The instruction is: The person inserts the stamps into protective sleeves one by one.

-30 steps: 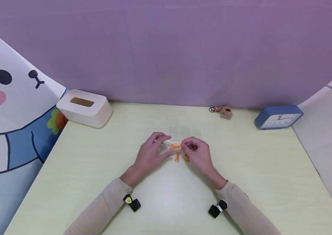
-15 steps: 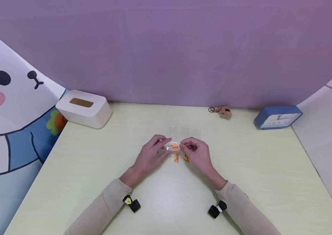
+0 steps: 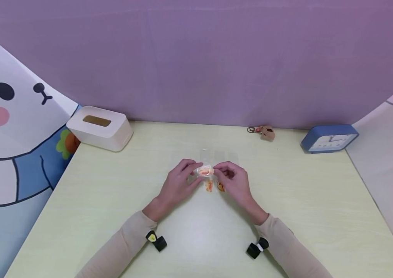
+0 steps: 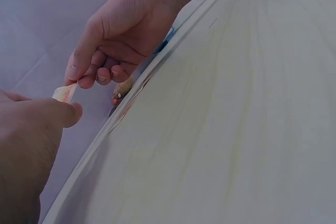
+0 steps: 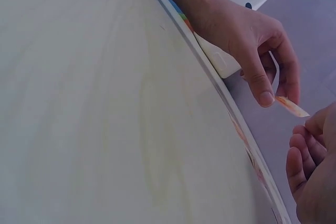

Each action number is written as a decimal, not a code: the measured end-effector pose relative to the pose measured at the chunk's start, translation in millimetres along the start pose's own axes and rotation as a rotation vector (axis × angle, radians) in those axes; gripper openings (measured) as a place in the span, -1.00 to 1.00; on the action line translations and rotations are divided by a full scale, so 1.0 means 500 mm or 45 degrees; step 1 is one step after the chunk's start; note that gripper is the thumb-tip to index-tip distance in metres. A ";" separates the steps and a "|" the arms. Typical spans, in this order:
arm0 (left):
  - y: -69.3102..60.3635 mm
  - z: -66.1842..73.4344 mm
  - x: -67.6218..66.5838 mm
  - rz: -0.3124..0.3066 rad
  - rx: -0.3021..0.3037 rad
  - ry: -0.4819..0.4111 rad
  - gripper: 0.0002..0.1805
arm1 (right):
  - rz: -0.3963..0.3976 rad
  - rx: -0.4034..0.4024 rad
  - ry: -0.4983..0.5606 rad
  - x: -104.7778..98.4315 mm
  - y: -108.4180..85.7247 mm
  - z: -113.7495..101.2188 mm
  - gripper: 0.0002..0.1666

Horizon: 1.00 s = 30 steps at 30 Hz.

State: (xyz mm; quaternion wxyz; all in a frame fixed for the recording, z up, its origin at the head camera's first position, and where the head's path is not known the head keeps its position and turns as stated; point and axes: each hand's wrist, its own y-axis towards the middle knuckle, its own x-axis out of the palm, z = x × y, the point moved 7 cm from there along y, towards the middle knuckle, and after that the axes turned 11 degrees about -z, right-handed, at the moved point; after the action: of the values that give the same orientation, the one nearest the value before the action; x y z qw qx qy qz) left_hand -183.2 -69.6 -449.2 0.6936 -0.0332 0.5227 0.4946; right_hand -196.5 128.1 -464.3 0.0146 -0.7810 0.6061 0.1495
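Observation:
In the head view, a small clear packet with orange and white print [image 3: 205, 171] is held up between both hands over the table's middle. My left hand [image 3: 178, 181] grips its left end between thumb and fingers. My right hand [image 3: 235, 182] pinches its right end with thumb and index finger, the other fingers curled. The packet [image 5: 292, 106] spans the two hands in the right wrist view, and part of the packet [image 4: 65, 93] shows in the left wrist view. Just below it lie an orange-printed rectangular piece [image 3: 209, 186] and a rounder orange one [image 3: 221, 187], partly behind my right hand.
Faint clear rectangles [image 3: 219, 156] lie flat in a row beyond the hands. Along the table's back edge stand a white tissue box [image 3: 100, 129] at left and a blue clock [image 3: 330, 139] at right. A brown keychain figure [image 3: 267, 133] lies between them.
My left thumb and fingers have closed in on the packet's left end. The packet has shifted slightly left and its printed face has tilted. My right hand has barely moved.

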 end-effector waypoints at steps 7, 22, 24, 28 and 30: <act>-0.001 0.000 -0.004 0.034 0.003 -0.007 -0.48 | -0.003 -0.017 0.023 0.001 0.000 0.001 -0.96; 0.001 0.004 -0.001 0.029 0.039 -0.005 -0.49 | -0.048 -0.024 0.066 0.011 0.000 -0.003 -0.96; 0.001 0.004 -0.001 0.027 0.045 -0.005 -0.49 | -0.058 -0.028 0.071 0.012 0.000 -0.005 -0.95; 0.001 0.006 -0.002 0.029 0.060 -0.004 -0.49 | -0.068 -0.038 0.072 0.014 0.000 -0.006 -0.95; 0.001 0.005 -0.002 0.033 0.069 0.001 -0.48 | -0.068 -0.043 0.072 0.014 0.000 -0.006 -0.95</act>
State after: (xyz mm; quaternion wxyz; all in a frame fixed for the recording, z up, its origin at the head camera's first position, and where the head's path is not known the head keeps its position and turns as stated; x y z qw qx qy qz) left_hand -181.7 -68.7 -446.9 0.6876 -0.0078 0.5364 0.4894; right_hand -194.1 121.0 -463.1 -0.0117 -0.8010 0.5826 0.1371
